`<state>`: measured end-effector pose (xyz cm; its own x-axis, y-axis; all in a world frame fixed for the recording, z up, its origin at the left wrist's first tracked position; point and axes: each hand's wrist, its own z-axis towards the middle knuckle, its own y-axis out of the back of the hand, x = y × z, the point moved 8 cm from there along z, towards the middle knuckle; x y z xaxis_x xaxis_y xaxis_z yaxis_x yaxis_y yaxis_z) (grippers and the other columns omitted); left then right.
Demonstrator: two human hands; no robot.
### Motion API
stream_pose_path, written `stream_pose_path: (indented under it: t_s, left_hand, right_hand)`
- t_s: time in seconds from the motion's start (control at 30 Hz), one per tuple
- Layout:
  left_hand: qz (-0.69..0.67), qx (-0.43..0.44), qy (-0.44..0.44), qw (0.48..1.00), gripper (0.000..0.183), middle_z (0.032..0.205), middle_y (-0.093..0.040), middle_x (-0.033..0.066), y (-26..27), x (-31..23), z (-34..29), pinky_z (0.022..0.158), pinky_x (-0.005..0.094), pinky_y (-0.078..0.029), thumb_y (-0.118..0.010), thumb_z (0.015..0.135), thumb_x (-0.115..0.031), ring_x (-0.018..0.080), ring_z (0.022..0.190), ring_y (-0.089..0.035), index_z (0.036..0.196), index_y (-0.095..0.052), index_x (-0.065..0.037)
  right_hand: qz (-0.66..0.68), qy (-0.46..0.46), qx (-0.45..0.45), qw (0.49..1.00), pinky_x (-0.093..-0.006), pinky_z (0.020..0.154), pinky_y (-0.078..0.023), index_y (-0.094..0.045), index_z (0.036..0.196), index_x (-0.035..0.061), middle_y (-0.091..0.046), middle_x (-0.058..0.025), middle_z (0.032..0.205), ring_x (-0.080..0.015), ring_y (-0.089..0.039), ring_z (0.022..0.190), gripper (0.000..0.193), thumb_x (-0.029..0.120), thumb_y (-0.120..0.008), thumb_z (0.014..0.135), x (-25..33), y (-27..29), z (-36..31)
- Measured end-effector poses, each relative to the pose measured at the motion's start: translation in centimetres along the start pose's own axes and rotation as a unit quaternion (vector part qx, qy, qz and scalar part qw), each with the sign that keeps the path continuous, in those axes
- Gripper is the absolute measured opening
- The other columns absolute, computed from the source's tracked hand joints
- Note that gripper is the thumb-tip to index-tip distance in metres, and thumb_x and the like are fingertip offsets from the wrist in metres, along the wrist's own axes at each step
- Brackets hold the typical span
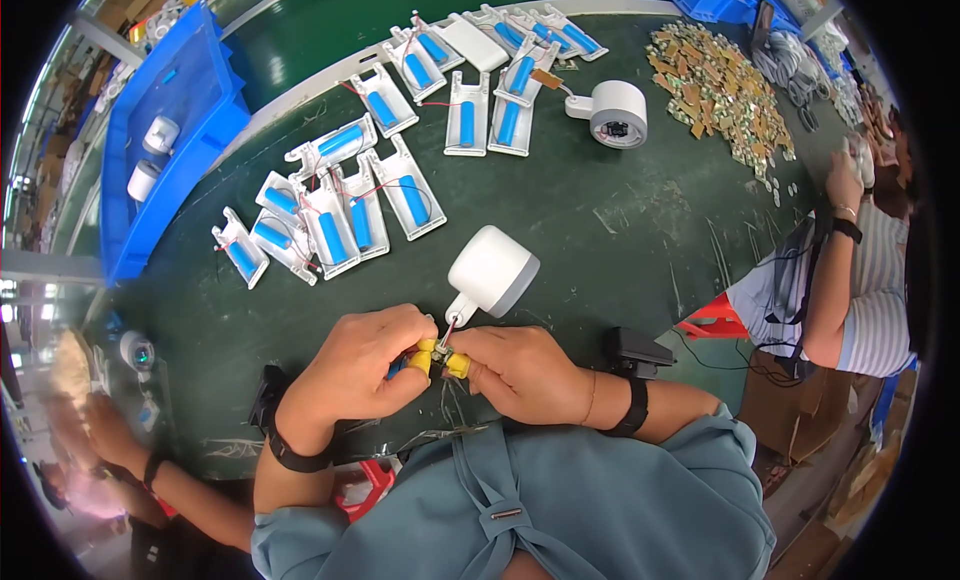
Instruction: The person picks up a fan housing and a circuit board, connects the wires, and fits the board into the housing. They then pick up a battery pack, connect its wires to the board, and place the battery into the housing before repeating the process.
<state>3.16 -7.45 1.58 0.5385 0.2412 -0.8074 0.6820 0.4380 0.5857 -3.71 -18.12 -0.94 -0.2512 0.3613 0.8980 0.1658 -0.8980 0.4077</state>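
My left hand [370, 365] and my right hand [528, 372] meet near the table's front edge, with yellow covers on several fingertips. Both are closed in a pinch on a small circuit board [441, 353], mostly hidden by the fingers. Thin wires run from it to the stem of a white round-headed device [490, 272], which lies on its side just beyond my hands. Something blue shows under my left fingers, too covered to name. Farther left lie several white casing halves [327, 225] with blue cylindrical batteries and red wires.
A second white round-headed device [619, 115] stands beyond, its open end showing. Small circuit boards [715, 90] are heaped at the far right. A blue bin [175, 150] holds two white parts at the left. Co-workers' arms [835, 245] show at both sides of the green table [590, 250].
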Motion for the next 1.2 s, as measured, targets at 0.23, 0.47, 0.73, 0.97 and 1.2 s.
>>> stream_pose_path:
  t_s: [0.23, 0.47, 0.73, 0.97, 1.2]
  left_hand:
    - [0.037, -0.022, -0.027, 0.999, 0.024, 0.073, -0.051, 0.0108, -0.4, -0.5, 0.0, 0.052, 0.0345, -0.041, -0.059, 0.065, -0.003, 0.0283, 0.057, -0.052, 0.089, -0.056, -0.002]
    - [0.049, 0.017, 0.048, 0.998, 0.025, 0.074, -0.054, 0.0099, -0.2, 0.1, 0.0, 0.052, 0.032, -0.042, -0.061, 0.067, -0.005, 0.0242, 0.056, -0.053, 0.092, -0.056, -0.003]
    - [0.067, 0.005, 0.081, 0.995, 0.025, 0.074, -0.054, 0.0092, 0.8, -0.1, -1.3, 0.05, 0.0303, -0.041, -0.061, 0.069, -0.003, 0.0211, 0.054, -0.052, 0.094, -0.057, -0.003]
    - [0.146, -0.061, 0.231, 0.96, 0.019, 0.075, -0.055, 0.0089, 5.9, 1.9, -8.9, 0.056, 0.0276, -0.042, -0.058, 0.074, 0.002, 0.0178, 0.061, -0.052, 0.093, -0.058, 0.0]
    - [0.602, -0.205, 0.266, 0.724, 0.024, 0.102, -0.058, 0.0249, 15.6, 3.2, -22.2, 0.083, 0.0444, -0.048, -0.055, 0.082, -0.005, 0.0434, 0.096, -0.056, 0.105, -0.058, 0.001]
  right_hand:
    - [0.013, -0.03, -0.018, 0.999, -0.0462, 0.066, -0.051, -0.057, 0.105, 0.0024, -0.064, -0.0147, 0.086, -0.0351, -0.064, 0.079, 0.02, 0.006, -0.055, 0.086, -0.1, 0.3, 0.2]
    - [0.014, -0.009, -0.022, 1.0, -0.0436, 0.063, -0.05, -0.056, 0.107, 0.005, -0.064, -0.0114, 0.085, -0.0324, -0.064, 0.076, 0.02, 0.009, -0.056, 0.087, -0.4, 0.2, 0.0]
    - [-0.001, 0.0, -0.02, 1.0, -0.0415, 0.062, -0.05, -0.055, 0.102, 0.0056, -0.063, -0.0093, 0.085, -0.0315, -0.064, 0.075, 0.016, 0.01, -0.057, 0.087, 0.0, 0.1, -0.2]
    - [0.074, 0.001, -0.005, 0.997, -0.0464, 0.066, -0.049, -0.055, 0.096, 0.0048, -0.063, -0.0146, 0.085, -0.0376, -0.063, 0.077, 0.011, 0.013, -0.054, 0.088, 0.1, 0.6, -1.1]
    - [-0.012, -0.072, -0.063, 0.995, -0.0324, 0.053, -0.051, -0.047, 0.117, 0.0062, -0.065, -0.0088, 0.071, -0.0192, -0.066, 0.061, 0.029, 0.013, -0.06, 0.091, -0.9, 11.2, 2.5]
